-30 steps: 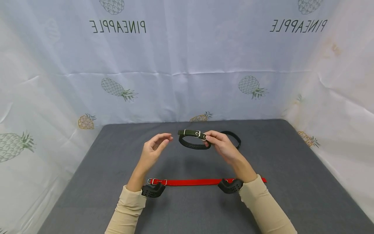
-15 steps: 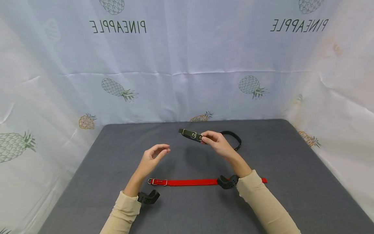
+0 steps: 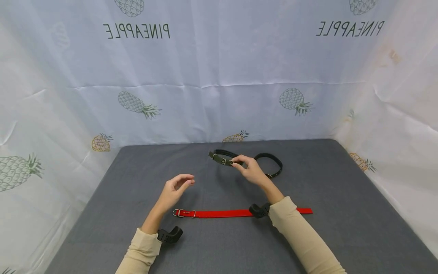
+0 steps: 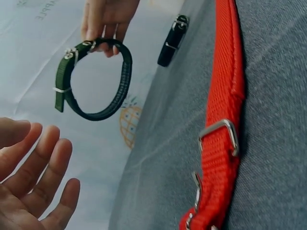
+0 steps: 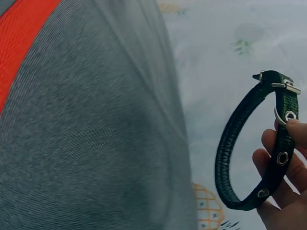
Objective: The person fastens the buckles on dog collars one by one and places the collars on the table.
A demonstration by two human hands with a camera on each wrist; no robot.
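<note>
My right hand (image 3: 251, 170) pinches a dark green buckled collar (image 3: 218, 158) between thumb and fingers, above the far middle of the table. The collar is fastened into a loop, and its metal buckle, eyelets and D-ring show in the right wrist view, the loop hanging off the fingers (image 5: 283, 179). My left hand (image 3: 171, 193) hovers left of it with loosely bent fingers and nothing in them. Below the hands a red collar (image 3: 222, 214) lies stretched out flat, its buckle end at the left. My right wrist strap overlaps part of it in the head view.
A second dark collar (image 3: 281, 166), buckled into a ring, rests on the grey table (image 3: 335, 213) behind my right hand. White curtains (image 3: 219, 110) printed with pineapples stand close behind the table and at both sides.
My right hand has lowered slightly and shifted left with the green collar, whose loop has turned. The left hand has drawn back, down and to the left. The red and black collars have not moved.
</note>
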